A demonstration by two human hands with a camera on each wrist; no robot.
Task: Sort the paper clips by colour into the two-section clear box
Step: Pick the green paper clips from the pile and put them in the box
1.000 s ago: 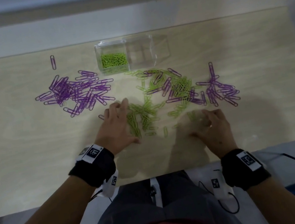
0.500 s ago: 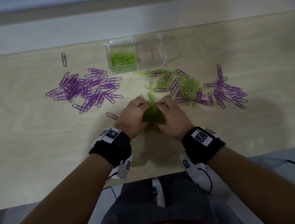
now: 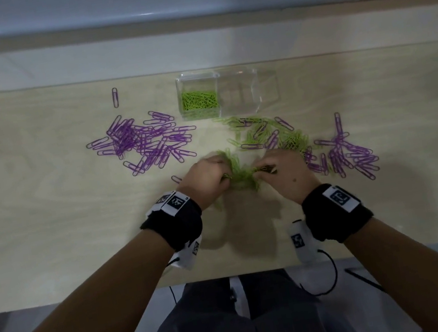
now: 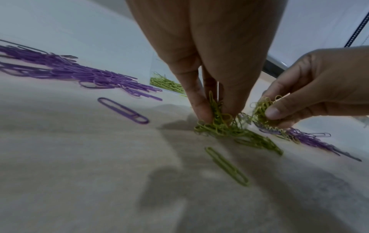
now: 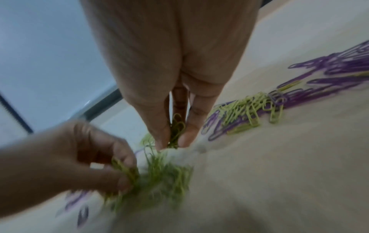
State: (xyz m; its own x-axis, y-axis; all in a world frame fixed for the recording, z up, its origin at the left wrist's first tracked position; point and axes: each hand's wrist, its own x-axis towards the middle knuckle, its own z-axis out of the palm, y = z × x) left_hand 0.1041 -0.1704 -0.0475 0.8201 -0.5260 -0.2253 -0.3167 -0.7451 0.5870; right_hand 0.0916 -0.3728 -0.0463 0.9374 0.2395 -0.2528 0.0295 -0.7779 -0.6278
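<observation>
So we've got a bunch of small green wire paper clips [image 3: 243, 176] gathered mid-bench, and both hands are in it: left hand [image 3: 206, 181] pinching a tuft between thumb and fingertips, right hand [image 3: 286, 174] pinching another. These things are light, springy and slick, and they hook into each other, so we'd squeeze the clump from both sides low down rather than pluck the top. One loose green clip [image 4: 226, 166] sits just beside the bunch. The clear plastic two-section box [image 3: 245, 91] is further back; its left section holds green clips, the right one looks empty, though glare makes that hard to call. Purple wire clips [image 3: 146, 143] lie in piles either side on the pale wooden bench [image 3: 47, 225].
</observation>
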